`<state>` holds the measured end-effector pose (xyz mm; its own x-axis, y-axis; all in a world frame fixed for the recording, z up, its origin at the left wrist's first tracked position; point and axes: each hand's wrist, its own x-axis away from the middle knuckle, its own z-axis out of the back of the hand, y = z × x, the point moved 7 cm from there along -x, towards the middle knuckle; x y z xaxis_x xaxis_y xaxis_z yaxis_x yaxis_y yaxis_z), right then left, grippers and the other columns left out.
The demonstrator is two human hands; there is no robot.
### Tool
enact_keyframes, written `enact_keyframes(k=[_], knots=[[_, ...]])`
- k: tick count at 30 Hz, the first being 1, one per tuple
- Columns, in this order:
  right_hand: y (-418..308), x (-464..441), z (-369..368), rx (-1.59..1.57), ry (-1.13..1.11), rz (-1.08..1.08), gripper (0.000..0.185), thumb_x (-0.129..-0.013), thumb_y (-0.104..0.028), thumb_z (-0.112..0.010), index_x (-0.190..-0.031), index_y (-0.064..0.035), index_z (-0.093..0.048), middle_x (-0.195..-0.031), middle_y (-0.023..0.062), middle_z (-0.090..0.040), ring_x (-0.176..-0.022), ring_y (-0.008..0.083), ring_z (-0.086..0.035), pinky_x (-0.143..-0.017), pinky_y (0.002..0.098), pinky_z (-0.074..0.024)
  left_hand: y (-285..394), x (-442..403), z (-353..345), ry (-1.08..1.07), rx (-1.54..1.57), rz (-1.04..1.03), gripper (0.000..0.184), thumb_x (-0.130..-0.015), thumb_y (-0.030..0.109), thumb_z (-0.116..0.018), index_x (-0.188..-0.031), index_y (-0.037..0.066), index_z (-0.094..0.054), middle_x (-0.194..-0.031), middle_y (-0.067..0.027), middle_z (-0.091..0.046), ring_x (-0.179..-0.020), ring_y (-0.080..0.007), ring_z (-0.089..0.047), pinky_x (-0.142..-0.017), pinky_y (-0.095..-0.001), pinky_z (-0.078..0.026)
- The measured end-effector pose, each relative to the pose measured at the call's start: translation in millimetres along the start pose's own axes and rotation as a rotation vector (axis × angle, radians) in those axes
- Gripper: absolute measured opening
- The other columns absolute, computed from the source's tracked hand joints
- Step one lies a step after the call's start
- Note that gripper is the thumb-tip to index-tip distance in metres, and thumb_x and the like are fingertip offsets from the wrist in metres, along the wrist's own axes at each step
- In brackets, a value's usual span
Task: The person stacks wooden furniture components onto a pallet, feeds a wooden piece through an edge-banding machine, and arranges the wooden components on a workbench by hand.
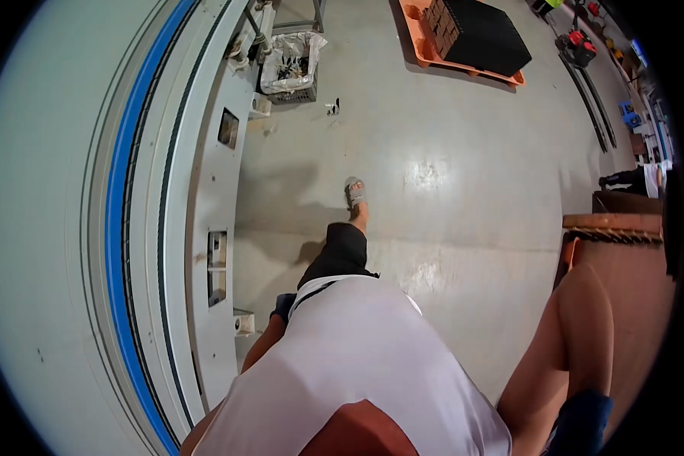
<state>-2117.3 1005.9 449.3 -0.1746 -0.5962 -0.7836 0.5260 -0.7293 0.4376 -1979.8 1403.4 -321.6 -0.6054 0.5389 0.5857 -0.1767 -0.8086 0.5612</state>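
Observation:
My left hand (283,305), in a dark glove, hangs low by my left hip. My white shirt (372,334) and forearm partly cover it, and its fingers do not show clearly. On the other side my right arm is sharply bent, the elbow pointing forward. A dark blue glove on my right hand (581,422) shows at the bottom right, close to the camera; its fingers are hidden. Beyond that elbow lies a stack of brown boards (634,304); whether the arm touches it I cannot tell. I see nothing held in either hand.
A long machine (220,182) with a blue strip runs along my left. Ahead are a lined crate (290,95) and small dark scraps (333,106) on the floor. Dark stacked panels (486,34) sit on an orange pallet (413,30). A pallet jack (585,83) and another person (638,180) are right.

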Motion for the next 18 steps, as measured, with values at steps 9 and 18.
enact_keyframes(k=[9, 18], knots=[[330.5, 200.2, -124.1, 0.196, 0.096, -0.305, 0.039, -0.109, -0.024, -0.046, -0.129, 0.0048, -0.063, -0.121, 0.0157, -0.068, -0.117, 0.0249, -0.064, -0.106, 0.0373, -0.0488, 202.6, -447.3, 152.2, 0.210, -0.194, -0.240, 0.028, -0.087, 0.028, -0.055, -0.076, 0.005, -0.068, -0.083, -0.0238, -0.067, -0.075, -0.0468, -0.063, -0.065, -0.0534, -0.048], [322.0, 813.6, -477.4, -0.167, -0.908, -1.648, 0.040, -0.092, -0.014, -0.073, -0.129, 0.0002, -0.063, -0.123, 0.0191, -0.067, -0.118, 0.0386, -0.062, -0.103, 0.0453, -0.0488, 305.1, -880.3, 170.5, 0.249, 0.198, 0.251, 0.033, -0.081, 0.031, -0.058, -0.077, 0.000, -0.070, -0.084, -0.0263, -0.067, -0.084, -0.0456, -0.068, -0.073, -0.0524, -0.051]])
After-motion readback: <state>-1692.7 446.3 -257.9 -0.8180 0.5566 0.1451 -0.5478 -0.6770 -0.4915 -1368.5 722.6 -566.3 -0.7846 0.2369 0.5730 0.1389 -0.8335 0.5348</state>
